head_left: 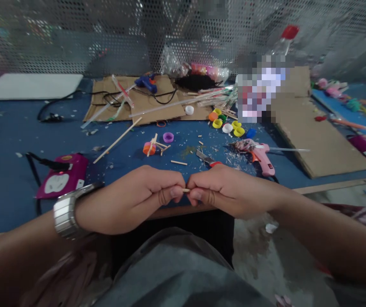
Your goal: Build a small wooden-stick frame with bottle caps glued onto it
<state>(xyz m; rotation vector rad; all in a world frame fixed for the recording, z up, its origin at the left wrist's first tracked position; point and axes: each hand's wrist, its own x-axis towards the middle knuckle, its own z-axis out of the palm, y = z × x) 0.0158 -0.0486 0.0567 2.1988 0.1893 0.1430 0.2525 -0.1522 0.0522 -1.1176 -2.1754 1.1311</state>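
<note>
Over the table's near edge, my left hand (151, 194) and my right hand (224, 189) meet knuckle to knuckle. Both are closed, thumbs and fingers pinching one thin wooden stick (185, 190). Only a short pale piece of it shows between them; the rest is hidden in the fingers. Just beyond lies a short cut stick (179, 162). A craft knife (204, 157) with a red handle lies partly behind my right hand. Farther off, an orange bottle cap (149, 148) has short sticks joined to it, beside a purple cap (168, 137).
A pink glue gun (261, 157) lies to the right, near cardboard (323, 140). A magenta power socket box (66, 175) with a black plug is at the left. Several coloured caps (237, 125), a long stick (117, 140) and a blue glue gun (147, 83) lie farther back.
</note>
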